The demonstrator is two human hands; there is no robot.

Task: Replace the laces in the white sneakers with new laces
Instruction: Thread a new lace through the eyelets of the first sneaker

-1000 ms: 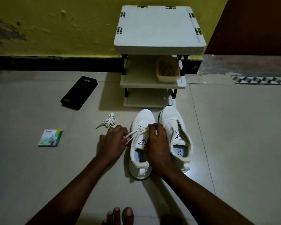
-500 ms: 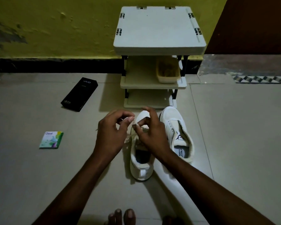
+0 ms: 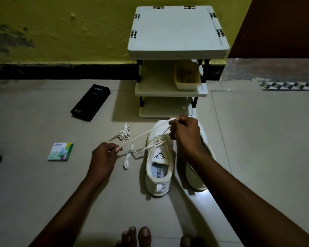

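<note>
**Lace stretched taut across the sneaker's toe**

Your left hand [image 3: 103, 155] is pinching a flat, woven cream lace [image 3: 146, 133] between thumb and curled fingers, just left of the sneaker [image 3: 159, 166]. Your right hand [image 3: 184, 134] is gripping the same lace in curled fingers above that sneaker's toe. The sneaker, white and soft-sided with loosely threaded eyelets, is lying on smooth floor tiles [image 3: 257, 139]. The second sneaker [image 3: 195, 181] is sitting just right of it, partly under your forearm. A bundled lace [image 3: 124, 133] is lying left of its toe, and a glossy black box [image 3: 90, 102] is lying farther left, beyond the bundle.
</note>
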